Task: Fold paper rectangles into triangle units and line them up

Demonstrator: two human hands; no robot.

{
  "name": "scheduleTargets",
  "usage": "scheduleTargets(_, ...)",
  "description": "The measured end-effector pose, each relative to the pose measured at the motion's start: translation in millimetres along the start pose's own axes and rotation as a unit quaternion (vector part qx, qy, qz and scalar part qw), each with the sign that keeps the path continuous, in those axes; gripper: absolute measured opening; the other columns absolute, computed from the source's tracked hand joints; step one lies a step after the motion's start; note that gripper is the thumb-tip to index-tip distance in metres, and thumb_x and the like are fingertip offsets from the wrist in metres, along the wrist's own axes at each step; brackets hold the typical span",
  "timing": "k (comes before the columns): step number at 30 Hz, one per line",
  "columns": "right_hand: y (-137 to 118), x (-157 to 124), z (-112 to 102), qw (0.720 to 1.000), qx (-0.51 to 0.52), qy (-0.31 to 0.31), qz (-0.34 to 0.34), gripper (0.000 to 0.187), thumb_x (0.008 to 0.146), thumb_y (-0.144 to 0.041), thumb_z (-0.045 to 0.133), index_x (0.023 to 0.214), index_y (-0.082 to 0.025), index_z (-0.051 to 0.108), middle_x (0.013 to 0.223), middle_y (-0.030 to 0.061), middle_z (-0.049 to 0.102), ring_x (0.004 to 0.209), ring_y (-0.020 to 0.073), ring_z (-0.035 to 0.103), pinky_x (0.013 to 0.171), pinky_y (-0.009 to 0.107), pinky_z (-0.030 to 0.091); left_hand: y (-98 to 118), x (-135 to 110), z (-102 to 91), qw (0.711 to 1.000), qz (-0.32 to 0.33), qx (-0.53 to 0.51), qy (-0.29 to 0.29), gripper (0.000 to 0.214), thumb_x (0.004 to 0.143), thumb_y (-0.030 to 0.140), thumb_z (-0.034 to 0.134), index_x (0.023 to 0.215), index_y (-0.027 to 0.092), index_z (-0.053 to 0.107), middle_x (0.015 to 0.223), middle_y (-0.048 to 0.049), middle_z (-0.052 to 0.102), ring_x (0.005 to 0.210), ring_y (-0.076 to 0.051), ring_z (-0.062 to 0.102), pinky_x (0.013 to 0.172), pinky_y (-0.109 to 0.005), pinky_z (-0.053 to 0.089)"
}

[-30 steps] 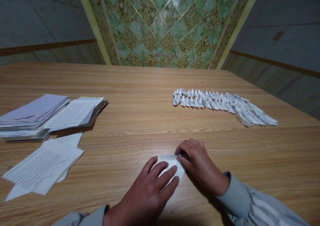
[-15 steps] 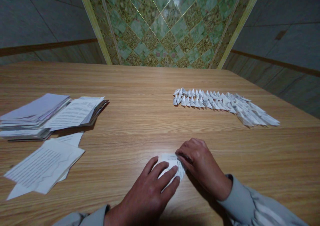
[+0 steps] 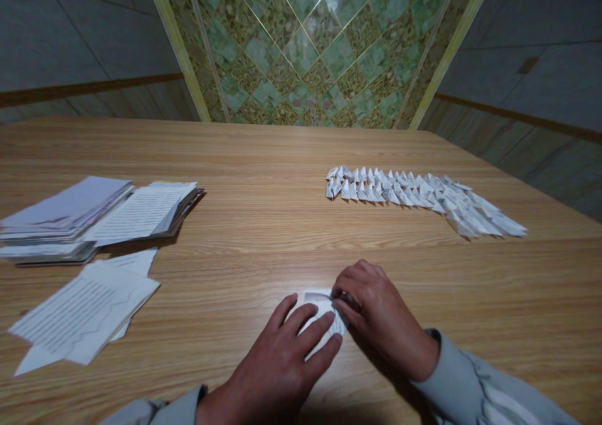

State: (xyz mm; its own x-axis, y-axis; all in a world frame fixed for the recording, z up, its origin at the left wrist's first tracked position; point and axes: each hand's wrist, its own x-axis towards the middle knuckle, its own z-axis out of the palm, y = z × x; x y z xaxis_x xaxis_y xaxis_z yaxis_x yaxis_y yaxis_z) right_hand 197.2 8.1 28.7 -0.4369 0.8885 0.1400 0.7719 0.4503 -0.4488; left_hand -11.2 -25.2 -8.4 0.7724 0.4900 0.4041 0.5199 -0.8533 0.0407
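Observation:
A small piece of printed white paper point(image 3: 320, 301) lies on the table in front of me, its far edge turned up into a narrow greyish flap. My left hand point(image 3: 294, 356) rests over its near part with the fingers spread, pressing it down. At the paper's right end, my right hand point(image 3: 371, 309) is closed, pinching the flap between thumb and fingers. Both hands cover much of the sheet, so its full outline is hidden.
Two rows of folded paper pieces point(image 3: 390, 190) stand at the back right of the wooden table point(image 3: 254, 224). Stacked papers and notebooks point(image 3: 70, 205) sit at the left, with loose lined sheets point(image 3: 84, 306) nearer me. A tiled wall point(image 3: 301, 49) rises behind.
The paper's far edge has been folded over towards me by my right hand, which has shifted slightly. My left hand has stayed almost in place.

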Motion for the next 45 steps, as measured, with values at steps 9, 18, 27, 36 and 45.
scheduleTargets(9,12.9,1.5,2.2,0.999,0.015,-0.026,0.015,0.01,0.083,-0.012,0.07,0.084,-0.02,0.066,0.084,0.0005,0.067,0.086,0.0193,0.056,0.078,0.033,0.037,-0.6,3.4,-5.3,0.999,-0.013,-0.033,0.005,0.024,0.097,0.016,0.05,0.117,0.022,0.063,0.122,-0.0074,0.068,0.109,-0.024,0.058,0.103,-0.049,0.037)
scheduleTargets(18,7.5,7.5,13.7,0.995,-0.048,0.012,-0.083,0.013,0.091,-0.022,0.066,0.079,-0.017,0.064,0.079,0.0032,0.064,0.082,0.0198,0.052,0.075,0.033,0.035,-27.0,16.9,-11.4,0.984,-0.149,-0.093,0.015,0.029,0.093,0.027,0.06,0.121,0.018,0.058,0.102,-0.0076,0.067,0.091,-0.024,0.056,0.079,-0.04,0.044)
scheduleTargets(27,5.2,5.0,3.5,0.987,-0.101,-0.004,-0.122,0.019,0.092,-0.023,0.066,0.074,-0.019,0.064,0.076,0.0015,0.063,0.079,0.018,0.049,0.074,0.033,0.033,-25.7,17.1,-3.0,0.991,-0.122,-0.041,0.029,0.019,0.1,0.022,0.049,0.095,0.021,0.067,0.078,-0.0024,0.058,0.076,-0.019,0.048,0.066,-0.032,0.034)
scheduleTargets(36,-3.7,-2.6,2.5,0.971,-0.165,0.02,-0.172,0.014,0.08,-0.024,0.079,0.074,-0.02,0.066,0.07,-0.0012,0.064,0.078,0.019,0.049,0.082,0.036,0.033,-20.7,17.1,-5.6,0.996,-0.078,0.03,-0.02,0.014,0.097,0.025,0.055,0.105,0.022,0.066,0.078,-0.0022,0.055,0.077,-0.021,0.044,0.069,-0.035,0.032)
scheduleTargets(45,-16.8,-17.4,16.2,0.973,-0.179,0.043,-0.136,0.012,0.083,-0.011,0.071,0.085,-0.02,0.063,0.079,-0.0003,0.063,0.081,0.0194,0.051,0.106,0.041,0.023,-14.6,13.6,-5.9,0.994,-0.077,0.035,-0.063,0.02,0.097,0.023,0.055,0.116,0.019,0.061,0.085,-0.0039,0.057,0.08,-0.023,0.046,0.073,-0.037,0.036)
